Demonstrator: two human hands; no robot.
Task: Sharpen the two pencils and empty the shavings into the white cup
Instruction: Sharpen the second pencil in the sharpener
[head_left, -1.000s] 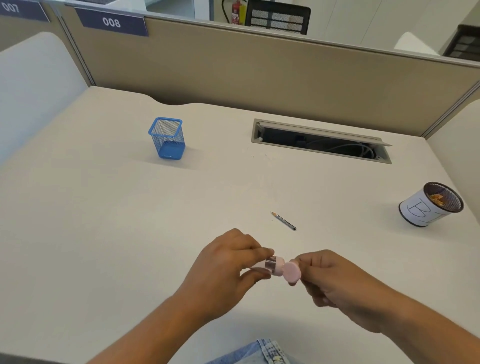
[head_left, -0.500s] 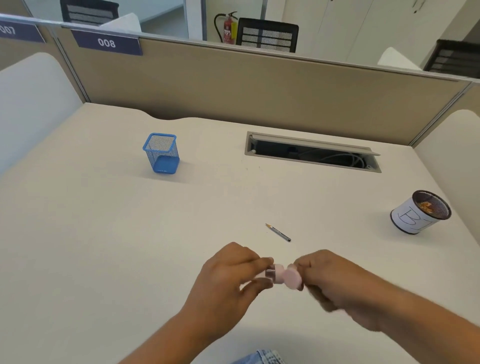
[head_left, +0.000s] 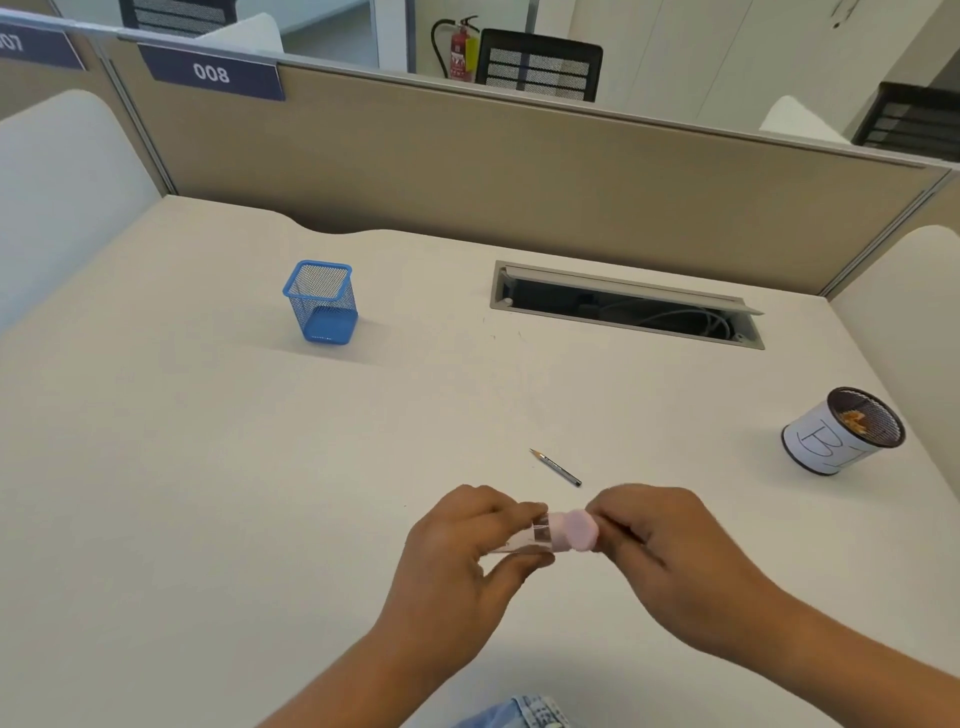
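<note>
Item: pink sharpener (head_left: 563, 531), held above the bench (head_left: 208, 493) near its front edge. Left hand (head_left: 462, 556) grip pinches the clear shavings barrel; right hand (head_left: 670, 561) grip pinches the pink cap end. Likely light, rigid, slick plastic; best taken by both ends. Sharpened pencil (head_left: 556, 467) lies just beyond. White cup (head_left: 841, 431) well right, shavings inside. Second pencil unseen; right fingers blurred.

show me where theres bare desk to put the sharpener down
Widest bare patch: left of the hands, in front of the blue mesh holder. Another lies between the pencil and the white cup. Tightest right around the pencil.
</note>
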